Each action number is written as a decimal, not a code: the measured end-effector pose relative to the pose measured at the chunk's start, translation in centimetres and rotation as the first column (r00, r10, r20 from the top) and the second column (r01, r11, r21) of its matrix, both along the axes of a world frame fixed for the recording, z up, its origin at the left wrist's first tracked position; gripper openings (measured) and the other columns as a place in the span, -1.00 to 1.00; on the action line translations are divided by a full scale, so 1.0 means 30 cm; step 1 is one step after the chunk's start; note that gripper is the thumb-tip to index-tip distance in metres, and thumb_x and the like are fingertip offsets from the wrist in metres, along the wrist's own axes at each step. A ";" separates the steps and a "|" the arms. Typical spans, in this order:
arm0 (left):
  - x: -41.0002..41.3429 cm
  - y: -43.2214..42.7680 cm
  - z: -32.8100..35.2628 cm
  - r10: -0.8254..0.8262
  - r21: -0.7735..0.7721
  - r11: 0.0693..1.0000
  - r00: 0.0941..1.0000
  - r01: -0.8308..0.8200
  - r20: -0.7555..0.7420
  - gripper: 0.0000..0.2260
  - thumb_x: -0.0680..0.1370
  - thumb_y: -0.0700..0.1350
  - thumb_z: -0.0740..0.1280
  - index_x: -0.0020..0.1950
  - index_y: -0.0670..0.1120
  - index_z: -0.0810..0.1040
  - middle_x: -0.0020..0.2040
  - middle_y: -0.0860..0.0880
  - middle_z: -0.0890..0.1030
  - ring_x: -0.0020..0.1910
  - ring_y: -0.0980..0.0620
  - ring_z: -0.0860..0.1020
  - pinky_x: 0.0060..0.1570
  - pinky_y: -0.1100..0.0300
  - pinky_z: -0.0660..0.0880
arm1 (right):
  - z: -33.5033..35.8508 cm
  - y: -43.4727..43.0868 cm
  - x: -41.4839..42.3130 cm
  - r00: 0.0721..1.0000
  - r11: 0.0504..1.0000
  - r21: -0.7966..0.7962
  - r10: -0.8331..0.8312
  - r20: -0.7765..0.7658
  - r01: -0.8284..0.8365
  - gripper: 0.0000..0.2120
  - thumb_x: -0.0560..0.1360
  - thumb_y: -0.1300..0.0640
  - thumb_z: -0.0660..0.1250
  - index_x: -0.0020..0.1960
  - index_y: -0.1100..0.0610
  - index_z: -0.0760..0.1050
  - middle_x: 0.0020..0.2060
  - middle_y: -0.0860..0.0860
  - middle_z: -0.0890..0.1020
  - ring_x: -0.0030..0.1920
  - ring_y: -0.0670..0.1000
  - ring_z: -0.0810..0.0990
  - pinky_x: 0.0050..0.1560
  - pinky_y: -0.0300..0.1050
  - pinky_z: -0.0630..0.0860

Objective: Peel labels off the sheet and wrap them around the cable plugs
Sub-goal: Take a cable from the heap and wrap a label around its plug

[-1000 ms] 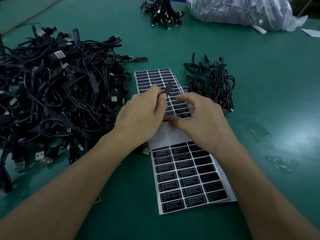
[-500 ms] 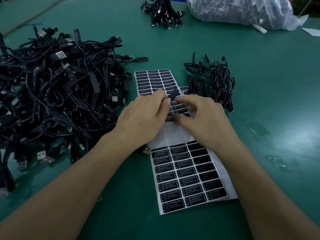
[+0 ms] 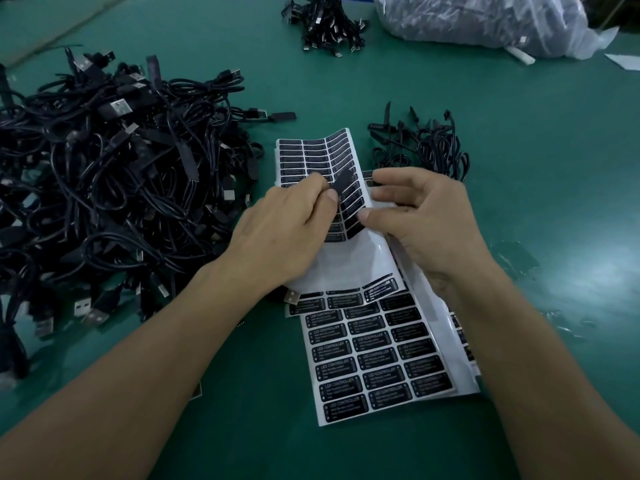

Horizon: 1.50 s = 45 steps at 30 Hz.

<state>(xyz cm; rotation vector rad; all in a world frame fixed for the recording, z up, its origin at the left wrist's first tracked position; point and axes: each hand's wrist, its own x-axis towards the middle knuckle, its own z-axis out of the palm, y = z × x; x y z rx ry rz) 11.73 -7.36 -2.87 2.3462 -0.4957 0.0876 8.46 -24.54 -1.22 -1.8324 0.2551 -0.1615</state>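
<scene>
**Q:** From where does the camera look?

**A:** There is a single wide-angle view. It is worn on the person's head and faces forward and down onto a green surface [image 3: 519, 168]. Both forearms enter from the bottom edge. The left hand [image 3: 277, 233] and right hand [image 3: 426, 223] meet near the centre of the frame.

**Q:** How near is it?

**A:** It is close, at arm's reach. White print on the label sheet [image 3: 346, 265] held in the right hand can be read. The single label [image 3: 346, 183] pinched by the left hand shows plainly.

**Q:** How far does the view reach?

**A:** A cable pile [image 3: 104, 188] fills the left side. At the far end of the surface, a plastic bag [image 3: 478, 19] is cut off by the top edge.
</scene>
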 end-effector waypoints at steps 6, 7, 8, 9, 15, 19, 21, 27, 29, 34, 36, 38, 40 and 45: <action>0.005 0.000 -0.004 0.002 0.014 1.000 1.000 -0.003 0.019 -0.71 0.69 0.07 0.07 -0.19 0.02 0.33 -0.12 0.01 0.67 -0.29 -0.05 0.51 -0.30 0.00 0.41 | -0.009 0.007 -0.008 0.999 0.967 -0.252 0.033 0.007 -0.030 -0.68 0.49 0.13 0.50 0.22 0.01 0.59 -0.32 -0.11 0.69 -0.13 -0.14 0.68 0.03 -0.20 0.54; 0.005 -0.002 -0.005 -0.001 0.016 1.000 1.000 0.000 0.028 -0.71 0.68 0.07 0.06 -0.19 0.01 0.34 -0.14 0.01 0.65 -0.27 -0.04 0.51 -0.29 0.00 0.41 | -0.008 0.009 -0.011 0.999 0.956 -0.291 0.039 0.008 -0.035 -0.66 0.52 0.12 0.47 0.27 0.03 0.57 -0.29 -0.12 0.69 -0.08 -0.14 0.67 0.07 -0.20 0.52; 0.005 -0.002 -0.005 -0.003 0.017 1.000 0.999 0.002 0.043 -0.70 0.68 0.07 0.05 -0.18 -0.01 0.34 -0.20 0.00 0.61 -0.27 -0.03 0.50 -0.31 0.01 0.39 | -0.006 0.008 -0.012 0.999 0.951 -0.307 0.042 0.005 -0.039 -0.63 0.53 0.11 0.46 0.32 0.05 0.54 -0.25 -0.13 0.69 -0.03 -0.13 0.66 0.11 -0.17 0.51; 0.005 -0.002 -0.005 -0.005 0.019 1.000 0.998 0.004 0.063 -0.70 0.67 0.07 0.05 -0.18 -0.04 0.35 -0.27 0.00 0.55 -0.29 -0.01 0.47 -0.35 0.03 0.35 | -0.003 0.007 -0.013 0.999 0.948 -0.315 0.040 -0.004 -0.039 -0.61 0.53 0.10 0.45 0.34 0.07 0.53 -0.23 -0.13 0.70 0.01 -0.11 0.65 0.14 -0.15 0.51; 0.007 -0.004 -0.009 -0.018 -0.002 1.000 0.994 0.019 0.104 -0.70 0.68 0.03 0.09 -0.19 -0.07 0.35 -0.33 -0.05 0.46 -0.31 -0.05 0.45 -0.29 -0.02 0.40 | 0.010 -0.001 -0.018 1.000 0.942 -0.336 0.011 0.022 -0.003 -0.88 0.49 0.10 0.50 0.00 -0.06 0.63 -0.25 -0.11 0.69 -0.11 -0.14 0.66 0.00 -0.21 0.58; 0.002 -0.006 -0.007 -0.003 -0.030 1.000 0.997 0.005 0.076 -0.68 0.67 0.08 0.07 -0.21 -0.04 0.31 -0.28 -0.07 0.52 -0.28 -0.03 0.46 -0.24 -0.08 0.44 | 0.013 0.005 -0.017 1.000 0.956 -0.293 0.016 0.025 -0.008 -0.86 0.45 0.10 0.54 -0.07 -0.08 0.62 -0.18 -0.13 0.65 -0.16 -0.17 0.62 -0.04 -0.19 0.58; 0.000 -0.009 -0.003 -0.012 -0.051 0.999 0.999 0.014 0.039 -0.67 0.64 0.13 0.03 -0.22 -0.04 0.28 -0.18 -0.09 0.61 -0.23 -0.06 0.50 -0.21 -0.16 0.44 | 0.008 0.002 -0.017 0.999 0.938 -0.348 0.003 0.044 0.012 -0.85 0.44 0.06 0.54 -0.07 -0.11 0.62 -0.15 -0.17 0.60 -0.18 -0.21 0.54 -0.11 -0.27 0.48; -0.003 -0.007 -0.005 0.003 -0.076 0.997 0.999 0.000 0.035 -0.66 0.63 0.15 0.06 -0.26 0.00 0.22 -0.33 -0.02 0.43 -0.33 0.01 0.40 -0.34 0.01 0.31 | 0.017 0.007 -0.014 0.998 0.954 -0.296 0.059 0.035 -0.046 -0.89 0.47 0.09 0.50 -0.03 -0.07 0.66 -0.32 -0.13 0.66 -0.29 -0.19 0.60 -0.18 -0.27 0.52; 0.001 -0.006 -0.003 -0.006 -0.018 1.000 0.999 0.007 0.034 -0.69 0.62 0.16 0.14 -0.22 0.00 0.26 -0.25 0.01 0.52 -0.27 0.00 0.48 -0.31 0.01 0.38 | 0.014 0.008 -0.011 0.997 0.970 -0.230 0.082 0.001 -0.080 -0.84 0.48 0.16 0.44 -0.01 -0.08 0.65 -0.43 -0.17 0.62 -0.42 -0.17 0.53 -0.23 -0.19 0.52; -0.005 -0.007 0.016 -0.028 -0.014 0.999 1.000 0.029 0.007 -0.74 0.47 0.14 0.43 -0.10 0.11 0.36 -0.03 0.20 0.64 -0.01 0.05 0.61 -0.05 -0.07 0.57 | 0.024 -0.006 -0.009 0.995 0.994 -0.080 0.076 -0.059 -0.080 -0.74 0.46 0.29 0.41 0.02 -0.03 0.64 -0.38 0.03 0.65 -0.42 -0.10 0.48 -0.34 -0.20 0.48; -0.019 -0.008 0.027 -0.031 -0.103 0.994 0.999 0.033 0.019 -0.65 0.40 0.14 0.50 -0.19 0.13 0.31 -0.15 0.22 0.61 -0.08 0.06 0.61 -0.08 -0.08 0.58 | 0.030 -0.010 -0.009 0.994 0.996 0.001 0.084 -0.069 -0.084 -0.75 0.45 0.33 0.45 0.01 0.01 0.63 -0.30 0.12 0.69 -0.42 -0.09 0.53 -0.35 -0.26 0.50; -0.025 -0.007 0.031 -0.043 -0.182 0.982 0.998 0.048 0.035 -0.59 0.36 0.09 0.53 -0.24 0.05 0.27 -0.22 0.15 0.64 -0.17 0.01 0.63 -0.14 -0.11 0.58 | 0.031 -0.008 -0.006 0.993 0.995 0.061 0.086 -0.075 -0.082 -0.79 0.45 0.32 0.50 -0.01 0.07 0.62 -0.37 0.09 0.67 -0.45 -0.11 0.55 -0.39 -0.29 0.49; -0.025 -0.007 0.032 -0.068 -0.223 0.972 0.997 0.076 0.043 -0.55 0.37 0.02 0.55 -0.24 -0.01 0.24 -0.23 0.13 0.68 -0.21 0.02 0.65 -0.16 -0.09 0.60 | 0.028 -0.004 -0.003 0.992 0.994 0.087 0.082 -0.092 -0.074 -0.83 0.46 0.30 0.51 -0.03 0.10 0.59 -0.44 0.01 0.65 -0.48 -0.14 0.53 -0.45 -0.31 0.44; -0.022 -0.007 0.022 -0.098 -0.264 0.958 0.993 0.110 0.058 -0.57 0.38 -0.04 0.56 -0.25 0.01 0.25 -0.22 0.13 0.71 -0.23 0.13 0.68 -0.16 -0.04 0.64 | 0.026 -0.003 -0.001 0.988 0.992 0.108 0.076 -0.135 -0.062 -0.81 0.46 0.28 0.51 -0.06 0.09 0.53 -0.45 -0.03 0.64 -0.48 -0.14 0.52 -0.47 -0.29 0.40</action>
